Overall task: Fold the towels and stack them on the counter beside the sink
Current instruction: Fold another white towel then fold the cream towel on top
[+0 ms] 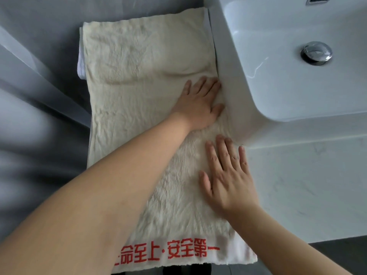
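Counter (309,185); towel (139,80) under both hands (198,106)

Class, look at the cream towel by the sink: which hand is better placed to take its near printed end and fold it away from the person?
Right, probably. The right hand lies flat on the cream towel nearer its printed end; the left hand presses farther up, beside the sink.

My towel (139,92) lies lengthwise on the counter (307,185), its right edge against the sink (278,56). A second towel (80,60) lies beneath its far left corner. My left hand (200,105) rests flat beyond my right hand (228,175), both on the towel beside the sink.
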`<state>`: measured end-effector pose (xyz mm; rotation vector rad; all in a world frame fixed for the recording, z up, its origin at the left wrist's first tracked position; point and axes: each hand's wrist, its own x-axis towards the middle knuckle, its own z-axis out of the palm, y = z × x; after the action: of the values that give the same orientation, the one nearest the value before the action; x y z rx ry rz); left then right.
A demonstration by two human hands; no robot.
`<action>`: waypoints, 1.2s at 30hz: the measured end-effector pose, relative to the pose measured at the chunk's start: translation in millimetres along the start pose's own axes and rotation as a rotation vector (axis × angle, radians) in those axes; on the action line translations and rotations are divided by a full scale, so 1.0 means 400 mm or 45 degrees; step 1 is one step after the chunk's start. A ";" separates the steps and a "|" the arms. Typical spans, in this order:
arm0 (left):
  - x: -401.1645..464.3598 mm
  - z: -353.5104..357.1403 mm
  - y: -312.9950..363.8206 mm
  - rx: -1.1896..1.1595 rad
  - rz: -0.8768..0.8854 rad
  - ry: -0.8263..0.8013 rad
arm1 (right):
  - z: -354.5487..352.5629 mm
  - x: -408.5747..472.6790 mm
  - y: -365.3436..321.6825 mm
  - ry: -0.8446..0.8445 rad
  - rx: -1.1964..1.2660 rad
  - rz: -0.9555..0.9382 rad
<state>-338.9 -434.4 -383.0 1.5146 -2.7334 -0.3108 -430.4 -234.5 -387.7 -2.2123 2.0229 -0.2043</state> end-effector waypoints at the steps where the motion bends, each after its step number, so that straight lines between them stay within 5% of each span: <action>1: 0.002 0.001 0.003 0.013 -0.008 -0.021 | 0.001 0.002 -0.001 0.003 -0.006 -0.024; 9: -0.005 -0.048 0.014 -0.012 -0.075 -0.179 | -0.003 0.008 0.002 -0.039 -0.059 -0.030; 14: -0.242 -0.096 -0.111 0.057 -0.336 0.208 | -0.001 0.007 0.004 -0.067 -0.054 -0.029; 18: -0.382 -0.043 -0.243 0.092 -0.458 -0.131 | -0.009 0.006 -0.002 -0.122 -0.091 -0.031; 25: -0.382 -0.006 -0.263 0.092 -0.458 -0.048 | -0.072 0.155 -0.108 0.023 0.044 -0.036; 30: -0.380 -0.010 -0.266 0.096 -0.460 -0.078 | -0.010 0.307 -0.110 -0.226 -0.018 0.007; 36: -0.401 -0.028 -0.284 0.072 -0.461 -0.114 | -0.001 0.303 -0.094 -0.200 -0.054 0.006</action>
<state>-156.6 -360.4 -376.6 2.0592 -2.5352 -0.3100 -382.9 -352.0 -379.2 -2.1725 1.9668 0.0130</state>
